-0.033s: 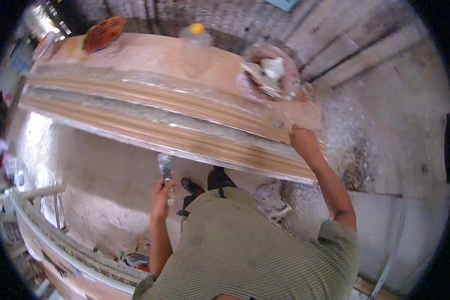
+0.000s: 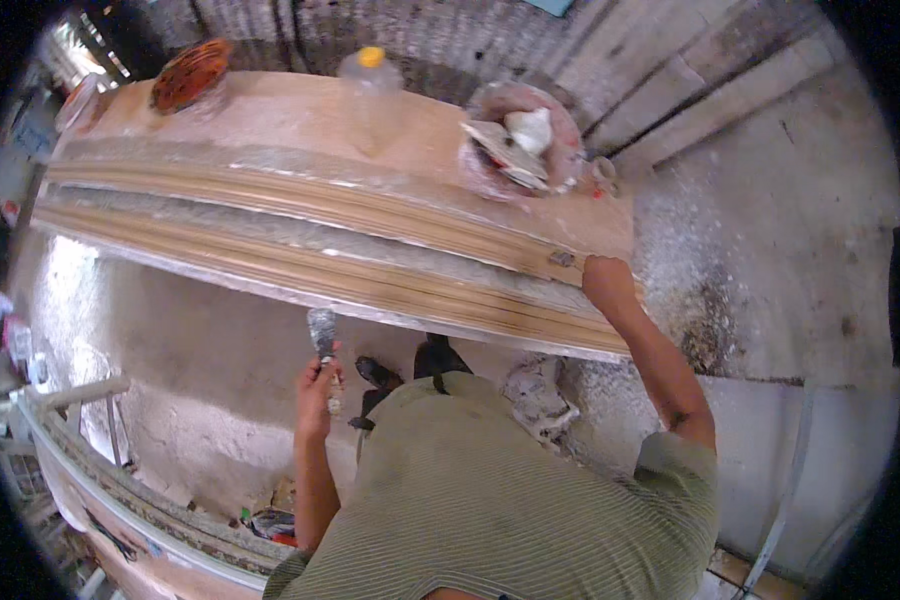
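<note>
My left hand [image 2: 316, 385] is closed round the handle of a putty knife [image 2: 321, 328]. Its broad, whitish-smeared blade points up, short of the bench's near edge. My right arm reaches forward over the right end of two long wooden mouldings. The right hand [image 2: 608, 283] is closed on a smaller scraper [image 2: 562, 258], whose blade lies at the far moulding [image 2: 370, 205]; fingers hide the handle. The near moulding [image 2: 350, 270] runs parallel, closer to me, with grooves along its length. A greyish, white-smeared strip separates the two.
On the bench [image 2: 300, 100] behind the mouldings stand a clear bottle with a yellow cap [image 2: 370, 75], an orange bowl-like object [image 2: 190, 77] and a pinkish tub [image 2: 480, 175] holding white material. A crumpled bag [image 2: 540, 395] lies on the floor near my feet. A long frame [image 2: 120, 520] stands at lower left.
The view has shifted slightly. My right hand and its scraper have moved a little to the right along the moulding, and the blade looks sharper now. The left hand keeps its putty knife.
</note>
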The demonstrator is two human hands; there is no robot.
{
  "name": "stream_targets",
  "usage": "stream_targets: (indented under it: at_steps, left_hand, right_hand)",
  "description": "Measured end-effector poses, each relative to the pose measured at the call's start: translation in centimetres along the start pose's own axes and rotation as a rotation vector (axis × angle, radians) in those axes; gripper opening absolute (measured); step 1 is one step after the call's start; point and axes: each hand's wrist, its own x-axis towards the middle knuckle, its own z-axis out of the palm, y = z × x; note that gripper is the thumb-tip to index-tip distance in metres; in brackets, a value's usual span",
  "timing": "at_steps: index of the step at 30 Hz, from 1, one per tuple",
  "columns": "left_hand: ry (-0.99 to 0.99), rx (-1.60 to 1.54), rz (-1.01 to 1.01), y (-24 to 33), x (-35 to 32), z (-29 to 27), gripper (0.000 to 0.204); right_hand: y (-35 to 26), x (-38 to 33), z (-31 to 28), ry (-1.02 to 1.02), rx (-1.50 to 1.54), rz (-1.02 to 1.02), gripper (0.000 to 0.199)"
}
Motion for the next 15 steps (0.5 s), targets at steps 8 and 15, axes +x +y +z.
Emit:
stream_targets:
  at_steps: [8, 15]
  left_hand:
    - [0.026, -0.043, 0.122, 3.3, 5.1, 12.6, 0.033]
    - [-0.072, 0.138, 0.139, 2.3, 5.6, 24.2, 0.034]
  right_hand:
    - [12.2, -5.2, 6.9, 0.18, 0.493, 0.274, 0.029]
    - [19.5, -8.9, 8.1, 0.217, 0.548, 0.416, 0.017]
